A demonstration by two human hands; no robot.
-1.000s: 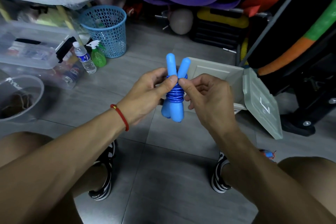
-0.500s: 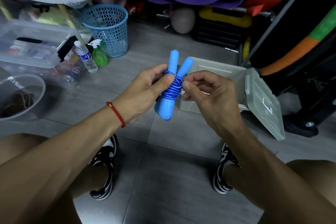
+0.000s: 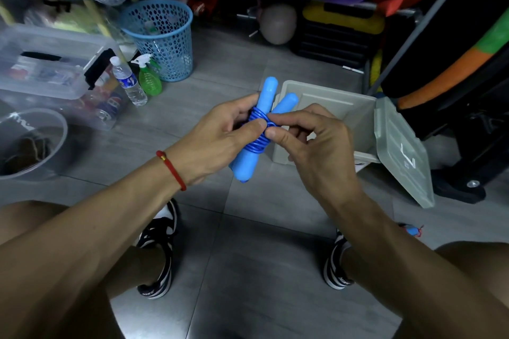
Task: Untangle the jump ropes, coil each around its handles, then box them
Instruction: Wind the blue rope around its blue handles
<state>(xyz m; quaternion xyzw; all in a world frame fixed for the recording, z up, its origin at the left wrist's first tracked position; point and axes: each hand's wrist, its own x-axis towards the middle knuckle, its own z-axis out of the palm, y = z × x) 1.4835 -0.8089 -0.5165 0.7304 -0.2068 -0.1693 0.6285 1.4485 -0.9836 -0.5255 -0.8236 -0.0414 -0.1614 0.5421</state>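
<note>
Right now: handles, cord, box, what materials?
Handles: light blue, matte, smooth; probably foam or soft plastic.
Cord: darker blue, glossy coils; likely PVC-coated.
Box: grey-beige, moulded panels, dull sheen; rigid plastic by the look.

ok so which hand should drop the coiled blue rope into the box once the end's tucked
Probably the right. The grey box sits open just beyond the right hand, while the left hand is farther from it. But the left hand grips the jump rope, so it must pass the bundle over.
</note>
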